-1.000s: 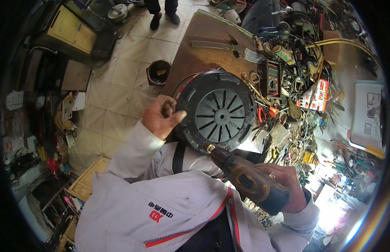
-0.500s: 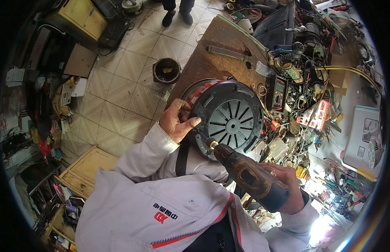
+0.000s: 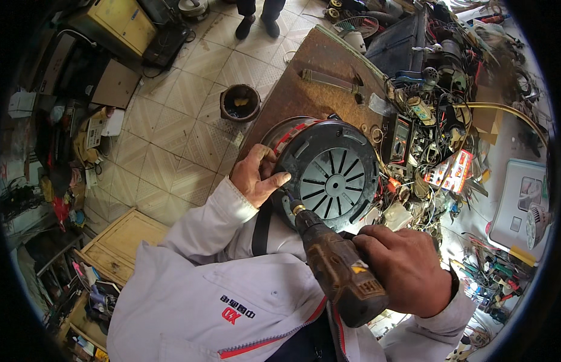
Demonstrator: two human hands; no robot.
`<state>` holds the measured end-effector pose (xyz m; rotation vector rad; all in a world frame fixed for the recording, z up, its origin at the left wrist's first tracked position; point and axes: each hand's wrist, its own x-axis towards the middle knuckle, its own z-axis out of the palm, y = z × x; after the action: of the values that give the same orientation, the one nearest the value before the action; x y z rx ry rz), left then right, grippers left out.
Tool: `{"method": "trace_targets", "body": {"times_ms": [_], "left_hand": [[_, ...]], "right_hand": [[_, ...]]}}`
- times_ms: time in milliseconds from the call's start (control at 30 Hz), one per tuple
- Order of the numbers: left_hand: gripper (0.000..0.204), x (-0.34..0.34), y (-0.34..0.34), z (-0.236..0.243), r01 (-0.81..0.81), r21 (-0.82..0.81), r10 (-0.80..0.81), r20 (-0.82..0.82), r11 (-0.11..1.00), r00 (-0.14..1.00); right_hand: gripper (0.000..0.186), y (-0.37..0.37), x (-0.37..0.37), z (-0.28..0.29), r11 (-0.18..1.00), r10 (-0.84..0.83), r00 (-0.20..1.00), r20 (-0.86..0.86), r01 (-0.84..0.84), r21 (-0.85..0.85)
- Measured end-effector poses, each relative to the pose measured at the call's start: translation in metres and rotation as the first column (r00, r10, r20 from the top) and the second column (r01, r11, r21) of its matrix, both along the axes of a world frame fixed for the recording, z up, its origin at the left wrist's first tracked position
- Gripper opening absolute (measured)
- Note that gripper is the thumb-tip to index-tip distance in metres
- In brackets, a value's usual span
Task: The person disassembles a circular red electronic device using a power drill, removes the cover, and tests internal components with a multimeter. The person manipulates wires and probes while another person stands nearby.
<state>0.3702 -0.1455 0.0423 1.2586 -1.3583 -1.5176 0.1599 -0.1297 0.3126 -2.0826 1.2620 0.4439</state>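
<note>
A round appliance (image 3: 336, 175) with a black, slotted base stands tilted on the bench edge, the base toward me. Red and silver show on its side. My left hand (image 3: 256, 176) grips its left rim, thumb over the base's edge and fingers behind, partly hidden. In my right hand (image 3: 407, 268) is a dark, worn cordless drill (image 3: 337, 259), held by the handle. The bit in its brass-coloured chuck end (image 3: 297, 207) points at the lower left of the base's rim, just below my left thumb. Whether the tip touches a screw is too small to tell.
The brown workbench (image 3: 328, 66) carries a flat metal strip (image 3: 330, 80). Right of it lie a multimeter (image 3: 401, 137) and a heap of parts, wires and tools. A brown pot (image 3: 239, 102) stands on the tiled floor; a person's feet (image 3: 256, 28) show beyond.
The drill's rear has swung left and toward my body, and its bit has come nearer the rim's lower left. My right hand has moved down with it. My left hand has stayed on the rim.
</note>
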Motion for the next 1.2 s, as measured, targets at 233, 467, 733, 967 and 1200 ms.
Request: {"method": "trace_targets", "body": {"times_ms": [233, 467, 733, 967, 1200], "left_hand": [[0.049, 0.004, -0.002, 0.011, 0.053, 0.09, -0.061, 0.094, 0.995, 0.994], [0.045, 0.006, 0.0, 0.006, 0.051, 0.048, -0.054, 0.055, 0.998, 0.997], [0.031, 0.01, 0.008, -0.008, 0.034, 0.095, -0.01, -0.248, 0.995, 0.969], [0.023, 0.02, 0.008, 0.027, 0.253, -0.053, -0.257, -0.087, 0.966, 0.963], [0.037, 0.01, 0.012, 0.021, 0.238, -0.333, -0.225, 0.075, 0.913, 0.971]], "right_hand": [[0.028, -0.027, 0.013, 0.004, 0.996, 0.089, 0.993, -0.081, -0.089, 0.01], [0.03, -0.028, 0.021, 0.007, 0.997, 0.08, 0.992, -0.101, -0.078, 0.017], [0.03, -0.026, 0.021, 0.01, 0.998, 0.047, 0.993, -0.111, -0.041, 0.055], [0.028, -0.024, 0.015, 0.012, 0.998, 0.043, 0.996, -0.077, -0.039, 0.047], [0.029, -0.021, 0.009, 0.01, 0.998, -0.029, 0.997, -0.072, 0.034, 0.062]]}}
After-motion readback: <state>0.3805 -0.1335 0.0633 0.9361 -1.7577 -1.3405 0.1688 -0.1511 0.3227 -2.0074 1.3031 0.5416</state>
